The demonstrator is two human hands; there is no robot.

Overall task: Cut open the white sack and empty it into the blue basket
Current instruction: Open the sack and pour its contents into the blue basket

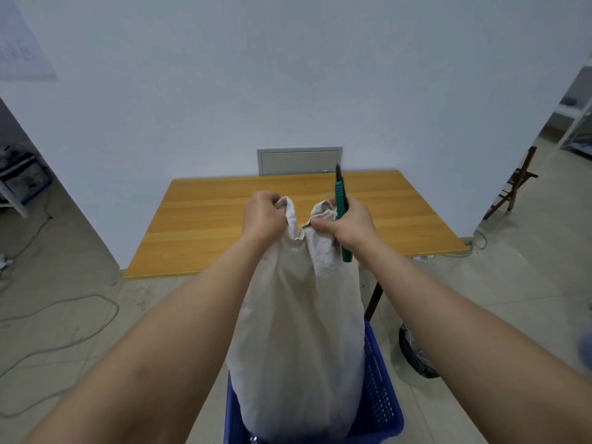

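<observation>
- The off-white cloth sack (298,341) hangs upright, its bulging lower end down inside the blue perforated plastic basket (381,395) on the floor, in front of the table.
- Its upper corners are gathered into two bunches with a dip of fabric between them.
- The left hand (264,216) has its fingers curled tight round the left bunch of cloth.
- The right hand (347,222) pinches the right bunch and also grips a green-handled cutter (341,213), which stands nearly upright, dark tip pointing up past the table's far edge, lower end sticking out below the palm beside the sack.
- Both bare forearms reach forward from the lower corners of the view.
- Behind the sack stands a rectangular wooden table (224,219) with an orange-brown top, set against a pale wall.
- A grey metal panel (299,161) sits in the wall just above the table.
- Loose grey cable (64,315) trails over the tiled floor at left.
- A dark wooden folding stand (515,184) is at far right.
</observation>
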